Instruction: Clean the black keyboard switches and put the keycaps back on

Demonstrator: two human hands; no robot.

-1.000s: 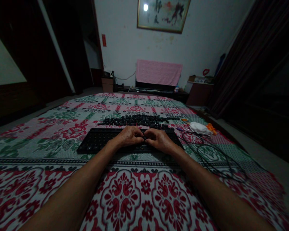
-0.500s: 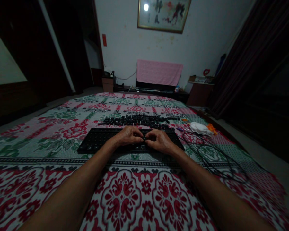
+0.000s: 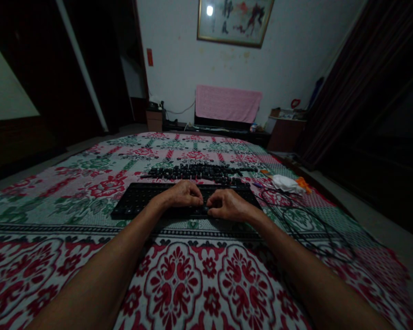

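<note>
A black keyboard [image 3: 134,198] lies on the patterned bedspread, with many of its key positions bare of caps. My left hand [image 3: 183,194] rests over its middle, thumb and fingertips pinched together low on the board; whatever they hold is too small and dark to make out. Close beside it on the right, my right hand [image 3: 229,204] is curled, its thumb and forefinger bent toward the lower key rows. What lies at those fingertips is hidden in the dark. Behind the keyboard, loose black keycaps [image 3: 192,172] are spread in a long heap.
On the right a black cable [image 3: 316,224] lies in loops. Near it are a white crumpled cloth or tissue [image 3: 286,184] and something orange [image 3: 303,184]. The floral bedspread [image 3: 206,275] spreads around the keyboard. A pink towel [image 3: 228,103] drapes over something by the far wall.
My right hand has shifted slightly down and toward me, its fingertips now lower on the keyboard. My left hand has drawn slightly left, so the gap between the hands is a little different.
</note>
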